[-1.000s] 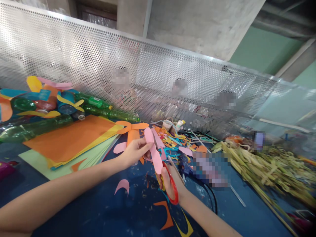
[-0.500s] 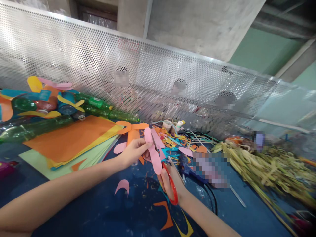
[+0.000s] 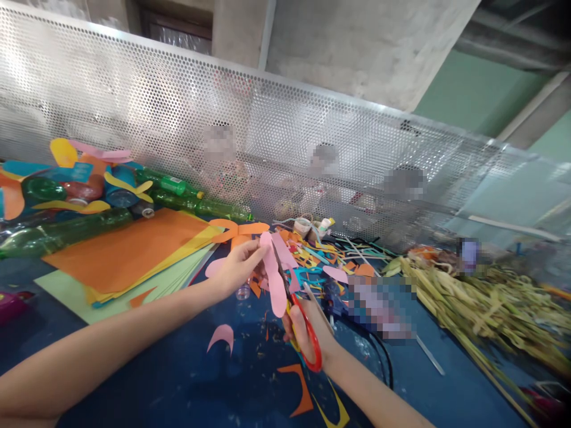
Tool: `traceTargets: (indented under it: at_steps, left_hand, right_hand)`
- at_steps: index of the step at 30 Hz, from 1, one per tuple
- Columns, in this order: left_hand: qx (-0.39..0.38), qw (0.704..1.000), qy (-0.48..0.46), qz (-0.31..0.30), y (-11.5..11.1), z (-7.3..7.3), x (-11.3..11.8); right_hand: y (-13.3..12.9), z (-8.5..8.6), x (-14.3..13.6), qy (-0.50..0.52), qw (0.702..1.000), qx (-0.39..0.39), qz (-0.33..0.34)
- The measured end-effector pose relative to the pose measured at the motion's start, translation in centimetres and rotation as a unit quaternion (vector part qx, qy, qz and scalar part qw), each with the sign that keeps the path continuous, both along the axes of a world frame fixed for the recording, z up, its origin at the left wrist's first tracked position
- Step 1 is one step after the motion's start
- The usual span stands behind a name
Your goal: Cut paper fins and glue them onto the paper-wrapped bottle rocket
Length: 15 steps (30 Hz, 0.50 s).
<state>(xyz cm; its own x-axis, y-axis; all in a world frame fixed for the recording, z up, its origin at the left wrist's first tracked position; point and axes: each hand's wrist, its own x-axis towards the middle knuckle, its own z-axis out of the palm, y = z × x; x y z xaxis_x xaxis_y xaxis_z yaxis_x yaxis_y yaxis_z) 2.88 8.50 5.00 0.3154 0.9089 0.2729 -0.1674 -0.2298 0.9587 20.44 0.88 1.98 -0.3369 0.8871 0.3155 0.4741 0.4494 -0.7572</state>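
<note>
Left hand (image 3: 234, 270) pinching top of pink paper strip (image 3: 273, 279), held up over blue tabletop (image 3: 187, 380). Right hand (image 3: 307, 327) clamped on red scissors (image 3: 307, 333) just below strip, blade alongside its edge. Orange paper sheets (image 3: 125, 249) left of strip; dry straw (image 3: 482, 303) well to its right.
</note>
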Motion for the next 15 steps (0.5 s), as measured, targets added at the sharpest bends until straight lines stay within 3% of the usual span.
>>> traceTargets:
  at_steps: [6,15]
  left_hand:
    - [-0.023,0.999,-0.022,-0.018,-0.4,-0.3,0.3]
    - [0.033,0.999,0.021,0.003,-0.6,-0.7,0.5]
  right_hand:
    - [-0.5,1.4,-0.3,-0.078,0.994,0.076,0.011]
    - [-0.8,2.3,-0.7,-0.083,0.992,0.091,-0.006]
